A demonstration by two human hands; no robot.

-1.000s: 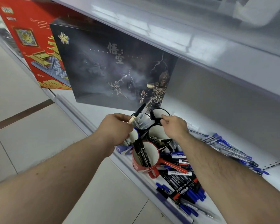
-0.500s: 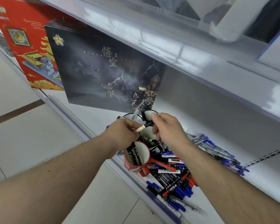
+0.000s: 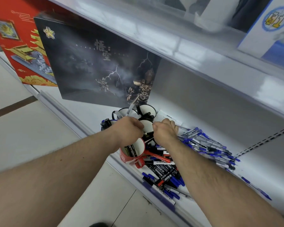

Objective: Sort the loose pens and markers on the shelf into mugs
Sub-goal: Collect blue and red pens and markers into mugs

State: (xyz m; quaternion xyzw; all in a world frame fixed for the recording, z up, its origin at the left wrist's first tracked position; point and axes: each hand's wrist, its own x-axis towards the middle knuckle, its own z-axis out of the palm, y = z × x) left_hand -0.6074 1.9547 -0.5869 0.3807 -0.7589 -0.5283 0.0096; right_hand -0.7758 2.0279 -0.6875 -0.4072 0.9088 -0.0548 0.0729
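**Hands over the mugs**

While my left hand (image 3: 128,128) curls, perhaps pinching something, my right hand (image 3: 165,131) bends empty; just below them the red mug (image 3: 138,149) holds black markers (image 3: 129,149), loose pens (image 3: 208,145) right of it on the white shelf (image 3: 92,115).

Bright, even light falls from above, with pale glare streaking the front edge of the upper shelf (image 3: 179,41). Beyond the fingers (image 3: 138,124) the back of the lower shelf (image 3: 195,99) lies in soft grey shadow. Wide-angle distortion bends straight lines toward the edges. The top right corner is smeared with motion blur; the forearms look soft.
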